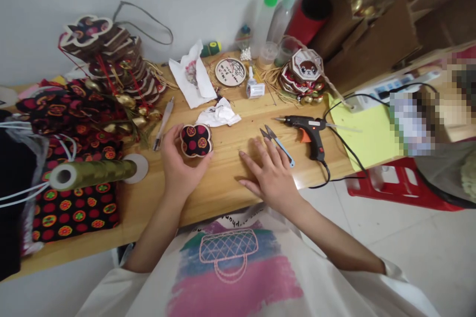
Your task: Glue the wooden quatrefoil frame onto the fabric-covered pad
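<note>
Wooden table [223, 193]: black hot glue gun [307, 131] with cord, right of centre; blue-handled thread snips [278, 142] just left of it. Left: olive ribbon spool [92, 172] on patterned fabric [74, 208]; stacked ornaments [111, 59] behind. Far: green-capped bottle [268, 10], red cylinder [310, 17], crumpled tissue [219, 115].

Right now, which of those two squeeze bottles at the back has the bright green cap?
The left squeeze bottle, nearer the wall; the right bottle beside the red tube has a paler teal cap.

Snips [277, 144] lie left of glue gun [308, 128] (on table [223, 193]).
</note>
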`<state>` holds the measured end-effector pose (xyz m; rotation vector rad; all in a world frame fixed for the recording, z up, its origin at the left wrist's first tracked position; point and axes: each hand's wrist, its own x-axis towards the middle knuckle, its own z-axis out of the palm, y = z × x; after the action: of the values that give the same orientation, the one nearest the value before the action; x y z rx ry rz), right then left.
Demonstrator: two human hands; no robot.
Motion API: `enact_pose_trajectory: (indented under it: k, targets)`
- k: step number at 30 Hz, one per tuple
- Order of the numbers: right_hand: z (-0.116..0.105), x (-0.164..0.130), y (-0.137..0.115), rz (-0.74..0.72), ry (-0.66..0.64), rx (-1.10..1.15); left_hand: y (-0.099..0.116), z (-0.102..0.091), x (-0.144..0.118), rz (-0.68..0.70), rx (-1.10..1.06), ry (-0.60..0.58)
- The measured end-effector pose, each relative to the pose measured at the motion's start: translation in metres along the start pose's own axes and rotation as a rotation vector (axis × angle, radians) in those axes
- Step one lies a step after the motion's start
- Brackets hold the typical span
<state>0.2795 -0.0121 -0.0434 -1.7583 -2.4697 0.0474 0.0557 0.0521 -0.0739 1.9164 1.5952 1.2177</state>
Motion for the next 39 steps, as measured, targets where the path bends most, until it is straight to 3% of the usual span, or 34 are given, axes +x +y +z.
enact_pose_trajectory:
  k: [17,30,39]
  targets:
    - [0.008,0.009,-0.001,0.083,0.007,0.029,0.002,-0.003,0.0,-0.024,-0.004,0.013]
    - [0.006,0.005,0.003,0.004,0.012,0.015,0.004,-0.003,0.0,-0.031,-0.011,0.009]
    - [0.003,0.012,0.023,0.137,0.161,0.345,0.004,-0.002,0.0,-0.038,-0.008,0.027]
